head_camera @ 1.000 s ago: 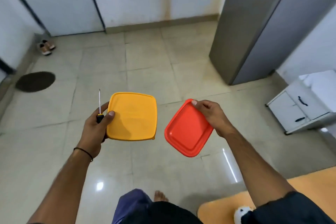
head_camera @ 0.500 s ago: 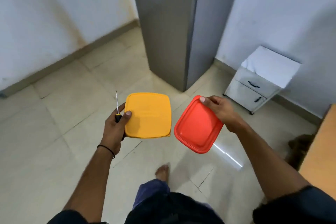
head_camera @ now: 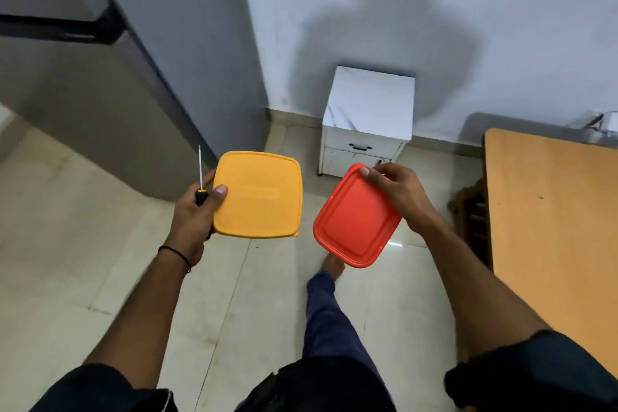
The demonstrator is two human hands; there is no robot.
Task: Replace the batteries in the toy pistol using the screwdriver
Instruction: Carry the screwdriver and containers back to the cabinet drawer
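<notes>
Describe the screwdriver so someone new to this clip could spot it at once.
Start at the grey refrigerator on the left, then drop to the left hand holding the yellow lid. The screwdriver is pinched in that same grip: a thin metal shaft pointing up from a black handle, the only slender tool among flat lids.

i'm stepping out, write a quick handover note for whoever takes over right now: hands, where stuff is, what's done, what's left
Left hand: closed on the yellow lidded container and the screwdriver together, the shaft pointing up.
Right hand: closed on the red lidded container, which is tilted.
Person is standing on the tiled floor; the orange table is to the right, the white drawer unit ahead.
Done: screwdriver and both containers in hand.
Not in view: the toy pistol and batteries; the lids are shut, so the contents cannot be told.
Left: set things down, probably on the table, then the whole battery swap.
</notes>
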